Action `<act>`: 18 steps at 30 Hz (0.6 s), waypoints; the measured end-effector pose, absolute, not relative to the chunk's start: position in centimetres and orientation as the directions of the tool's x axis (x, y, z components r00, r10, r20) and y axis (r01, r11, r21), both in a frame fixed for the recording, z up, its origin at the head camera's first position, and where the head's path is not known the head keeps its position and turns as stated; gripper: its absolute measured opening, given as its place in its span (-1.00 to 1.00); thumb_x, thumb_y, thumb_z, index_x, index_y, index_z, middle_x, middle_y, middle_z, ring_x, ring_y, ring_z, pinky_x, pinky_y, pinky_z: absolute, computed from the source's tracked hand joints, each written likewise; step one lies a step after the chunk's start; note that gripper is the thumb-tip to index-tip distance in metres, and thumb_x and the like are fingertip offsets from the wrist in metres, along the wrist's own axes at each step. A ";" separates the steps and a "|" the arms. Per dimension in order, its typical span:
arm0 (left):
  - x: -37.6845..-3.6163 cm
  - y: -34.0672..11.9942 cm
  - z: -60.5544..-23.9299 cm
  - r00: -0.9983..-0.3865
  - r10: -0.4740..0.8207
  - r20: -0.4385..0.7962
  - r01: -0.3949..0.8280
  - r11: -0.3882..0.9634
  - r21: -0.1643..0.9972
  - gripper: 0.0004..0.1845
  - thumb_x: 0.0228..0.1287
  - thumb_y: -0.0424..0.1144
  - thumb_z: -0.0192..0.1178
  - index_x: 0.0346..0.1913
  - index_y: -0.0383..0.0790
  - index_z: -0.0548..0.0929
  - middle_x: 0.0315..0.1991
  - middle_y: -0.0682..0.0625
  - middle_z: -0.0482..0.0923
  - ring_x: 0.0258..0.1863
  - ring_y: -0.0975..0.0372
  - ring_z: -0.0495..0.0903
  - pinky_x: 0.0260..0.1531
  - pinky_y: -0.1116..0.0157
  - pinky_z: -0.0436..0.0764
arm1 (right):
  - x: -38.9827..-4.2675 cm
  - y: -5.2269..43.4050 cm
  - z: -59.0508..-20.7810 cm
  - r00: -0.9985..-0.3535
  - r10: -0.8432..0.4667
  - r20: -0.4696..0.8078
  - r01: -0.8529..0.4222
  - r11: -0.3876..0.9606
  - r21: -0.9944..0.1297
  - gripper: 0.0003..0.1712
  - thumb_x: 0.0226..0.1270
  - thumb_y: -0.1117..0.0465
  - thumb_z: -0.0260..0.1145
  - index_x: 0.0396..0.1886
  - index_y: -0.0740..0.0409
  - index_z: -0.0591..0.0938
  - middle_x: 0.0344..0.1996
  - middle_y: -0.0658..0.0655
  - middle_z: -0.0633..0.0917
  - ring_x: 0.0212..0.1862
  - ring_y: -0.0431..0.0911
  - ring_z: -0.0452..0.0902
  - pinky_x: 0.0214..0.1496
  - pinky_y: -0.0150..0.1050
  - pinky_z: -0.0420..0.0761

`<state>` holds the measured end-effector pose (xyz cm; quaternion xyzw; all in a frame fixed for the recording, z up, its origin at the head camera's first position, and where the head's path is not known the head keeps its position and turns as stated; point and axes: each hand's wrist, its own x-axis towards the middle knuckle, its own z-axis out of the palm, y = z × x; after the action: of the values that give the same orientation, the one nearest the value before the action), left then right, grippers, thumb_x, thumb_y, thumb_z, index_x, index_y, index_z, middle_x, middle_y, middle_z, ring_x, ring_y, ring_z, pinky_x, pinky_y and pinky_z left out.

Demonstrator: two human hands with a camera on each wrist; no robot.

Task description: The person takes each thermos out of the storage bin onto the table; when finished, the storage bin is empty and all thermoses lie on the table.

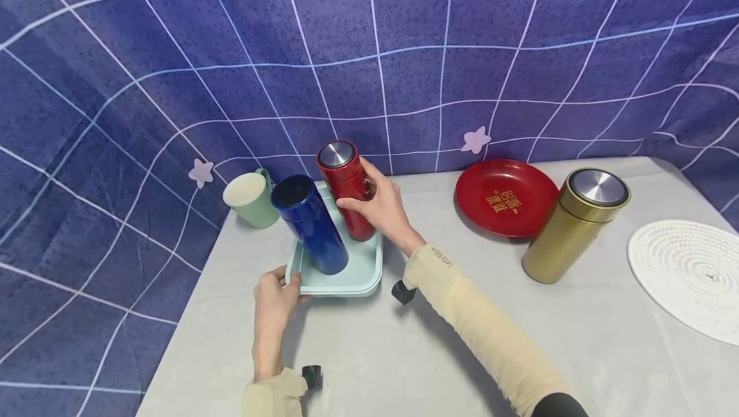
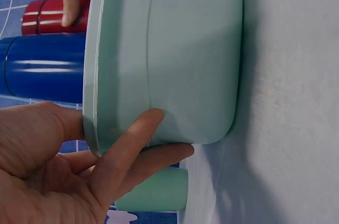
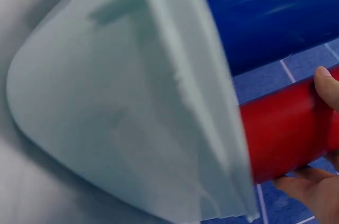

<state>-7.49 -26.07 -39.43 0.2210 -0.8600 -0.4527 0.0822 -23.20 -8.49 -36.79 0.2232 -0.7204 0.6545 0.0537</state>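
Observation:
A pale mint plastic container (image 1: 360,276) sits on the cloth, with a blue thermos (image 1: 314,228) and a red thermos (image 1: 352,205) standing upright on its top side. My right hand (image 1: 381,202) grips the red thermos around its middle, thumb on the near side. At the container's near left corner my left hand (image 1: 277,295) holds the rim, with the thumb above and fingers against the wall (image 2: 175,65). In the right wrist view the red thermos (image 3: 286,134) is between thumb and fingers; its base is hidden behind the container's rim.
A light green mug (image 1: 251,202) stands left of the blue thermos. To the right are a red plate (image 1: 479,199) with gold lettering, a gold thermos (image 1: 557,237) and a round white woven mat (image 1: 681,269). A blue gridded curtain (image 1: 416,70) hangs behind.

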 end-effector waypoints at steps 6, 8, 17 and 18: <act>-7.6 -26.0 -39.2 -0.893 -0.447 -0.061 -0.302 0.492 0.816 -0.58 0.40 -0.38 0.00 0.20 -0.60 0.46 -0.05 -0.51 0.58 -0.43 0.03 0.76 -0.50 0.38 0.73 | -22.5 -7.8 -35.1 -0.884 -0.226 0.409 -0.415 -0.021 -0.910 -0.02 -0.05 0.26 0.61 0.42 -0.01 0.39 0.09 0.14 0.67 0.06 -0.05 0.65 0.17 -0.21 0.63; -7.7 -26.1 -39.1 -0.893 -0.447 -0.060 -0.301 0.492 0.817 -0.58 0.39 -0.38 0.00 0.20 -0.61 0.47 -0.05 -0.51 0.58 -0.43 0.02 0.76 -0.50 0.38 0.73 | -22.1 -7.5 -34.5 -0.888 -0.220 0.405 -0.408 -0.034 -0.912 -0.02 -0.05 0.25 0.61 0.42 -0.03 0.39 0.09 0.13 0.68 0.07 -0.06 0.64 0.16 -0.19 0.64; -7.6 -26.1 -39.3 -0.891 -0.450 -0.053 -0.298 0.494 0.817 -0.58 0.39 -0.39 -0.01 0.19 -0.65 0.45 -0.06 -0.51 0.59 -0.36 -0.04 0.75 -0.47 0.33 0.74 | -20.4 -5.9 -32.6 -0.886 -0.194 0.422 -0.407 -0.115 -0.906 -0.11 -0.07 0.28 0.61 0.34 0.01 0.47 0.01 0.13 0.71 -0.02 -0.05 0.68 0.09 -0.15 0.69; -7.6 -26.1 -39.3 -0.892 -0.449 -0.055 -0.299 0.493 0.817 -0.58 0.39 -0.39 -0.01 0.19 -0.65 0.45 -0.06 -0.51 0.58 -0.35 -0.04 0.75 -0.46 0.33 0.75 | -20.2 -5.8 -32.4 -0.885 -0.192 0.425 -0.407 -0.125 -0.905 -0.14 -0.07 0.29 0.61 0.31 0.02 0.49 0.00 0.13 0.71 -0.04 -0.05 0.69 0.07 -0.15 0.69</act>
<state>-7.58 -26.08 -39.35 0.2173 -0.8601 -0.4541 0.0825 -20.24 -5.76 -32.45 0.2282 -0.6570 0.7146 0.0752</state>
